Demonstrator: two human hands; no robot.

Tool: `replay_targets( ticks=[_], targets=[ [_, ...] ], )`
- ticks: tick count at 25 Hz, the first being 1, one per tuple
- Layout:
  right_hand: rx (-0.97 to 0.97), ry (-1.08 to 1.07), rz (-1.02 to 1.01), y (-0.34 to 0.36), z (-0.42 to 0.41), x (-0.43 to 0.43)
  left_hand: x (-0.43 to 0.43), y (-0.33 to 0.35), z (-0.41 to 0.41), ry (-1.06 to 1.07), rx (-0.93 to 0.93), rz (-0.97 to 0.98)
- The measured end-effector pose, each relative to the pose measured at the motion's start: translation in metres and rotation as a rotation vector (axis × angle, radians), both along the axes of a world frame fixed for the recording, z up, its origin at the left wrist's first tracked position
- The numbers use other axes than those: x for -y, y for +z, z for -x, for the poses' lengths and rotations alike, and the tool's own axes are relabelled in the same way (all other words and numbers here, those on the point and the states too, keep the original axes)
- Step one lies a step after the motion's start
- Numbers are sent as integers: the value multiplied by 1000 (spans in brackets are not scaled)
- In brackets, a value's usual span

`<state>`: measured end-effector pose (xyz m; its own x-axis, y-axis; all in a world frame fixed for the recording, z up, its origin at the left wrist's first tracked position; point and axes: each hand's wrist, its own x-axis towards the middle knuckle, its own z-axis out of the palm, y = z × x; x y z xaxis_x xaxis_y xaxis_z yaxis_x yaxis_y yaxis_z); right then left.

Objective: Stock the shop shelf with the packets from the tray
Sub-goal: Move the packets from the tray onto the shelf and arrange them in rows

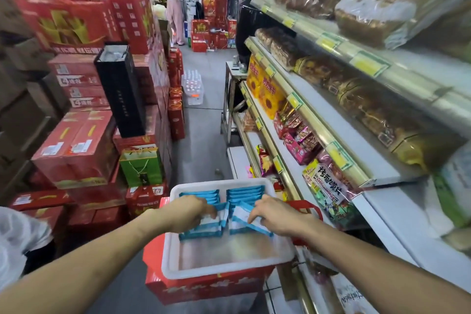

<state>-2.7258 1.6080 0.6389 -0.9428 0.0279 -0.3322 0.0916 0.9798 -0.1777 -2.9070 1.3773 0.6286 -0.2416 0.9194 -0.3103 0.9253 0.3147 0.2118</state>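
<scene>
Two hands in the head view, both forearms bare, reaching forward and down from the bottom corners and converging over the white tray.

Left hand: palm down, wrist roughly straight. Fingers are curled over the near end of the left row of blue-and-white packets, clenched onto a small bunch of them.

Right hand: palm down, angled inward. Fingers and thumb pinch a few packets tilted up off the right row. The low end of that bunch pokes out under the hand, toward the wearer.

The hands are close but apart, with a couple of upright packets between the fingertips. Beyond both grips, two rows of packets stand on edge up to the tray's far wall. On the near side of the grips the tray floor shows. The tray sits on a red carton directly below the hands.

Right of the right hand is the shop shelf, several tiers. Snack bags sit at about grip height, wrapped bread loaves on the tiers above.

Left of the left hand are stacked red cartons and a green gift bag, with a black box higher up. Far beyond the hands, down the aisle, a person stands, back turned.
</scene>
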Motion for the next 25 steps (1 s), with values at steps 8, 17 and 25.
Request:
replay_targets(
  ticks=[8, 17, 25],
  targets=[
    [-447, 30, -144, 271, -9, -109, -109, 263, 50, -137, 81, -407],
    [-431, -403, -306, 479, -226, -159, -284, 446, -82, -609, 313, -591],
    [-234, -860, -384, 477, -441, -135, -389, 458, -277, -977, 348, -514]
  ],
)
